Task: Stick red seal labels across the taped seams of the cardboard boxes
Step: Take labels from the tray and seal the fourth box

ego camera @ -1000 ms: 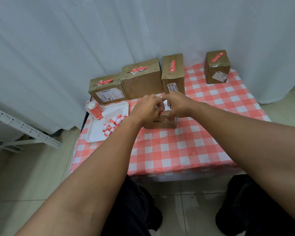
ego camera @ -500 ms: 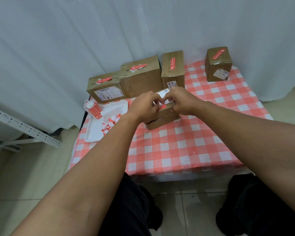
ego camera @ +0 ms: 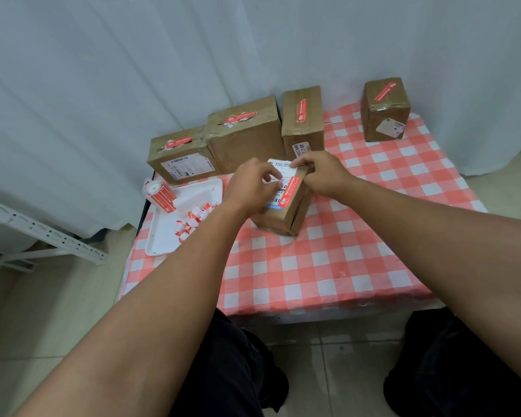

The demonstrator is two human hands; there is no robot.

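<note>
tall box white tag: "80-2" | other labels' print too small to read

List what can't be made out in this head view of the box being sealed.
- Head view: the box top is partly covered by the left hand and right hand, so the taped seam under them is hidden.
- The upper end of the red seal label runs under the right hand's fingers.
- The print on the shipping label is too small and blurred to read.
- The label roll wording is too small.
</note>
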